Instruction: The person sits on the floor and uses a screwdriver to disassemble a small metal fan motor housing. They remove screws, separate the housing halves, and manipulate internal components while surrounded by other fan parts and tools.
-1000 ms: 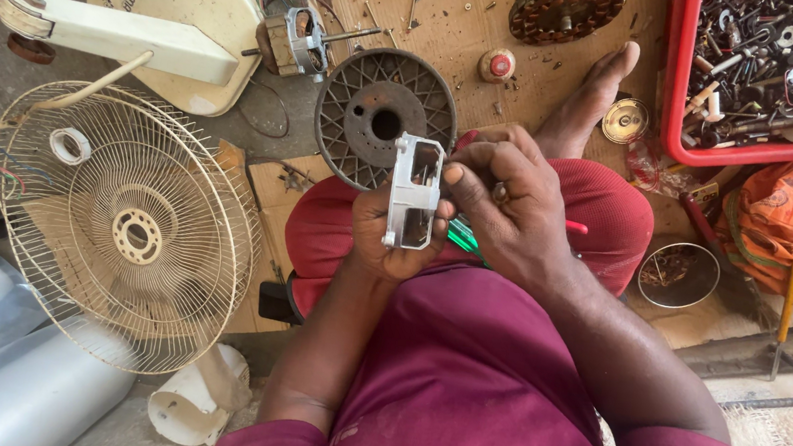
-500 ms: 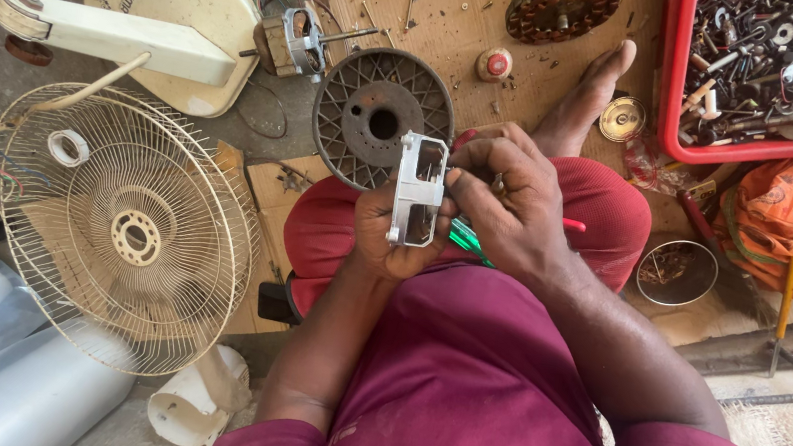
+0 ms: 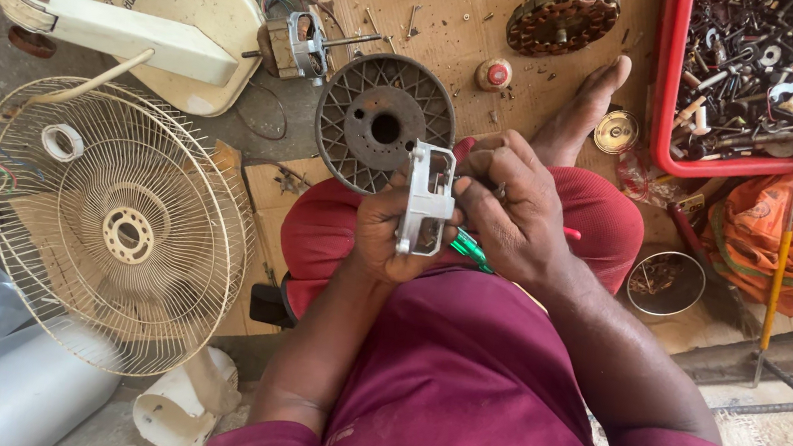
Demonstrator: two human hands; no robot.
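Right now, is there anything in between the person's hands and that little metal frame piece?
No. The left hand grips the metal bracket from behind, and the right hand touches its other side, with a green-handled screwdriver poking out beneath the fingers. Nothing visible sits between either hand and the bracket.

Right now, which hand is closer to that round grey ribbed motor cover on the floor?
Left. The left hand grips the metal bracket just below the motor cover; the right hand sits farther off beside it.
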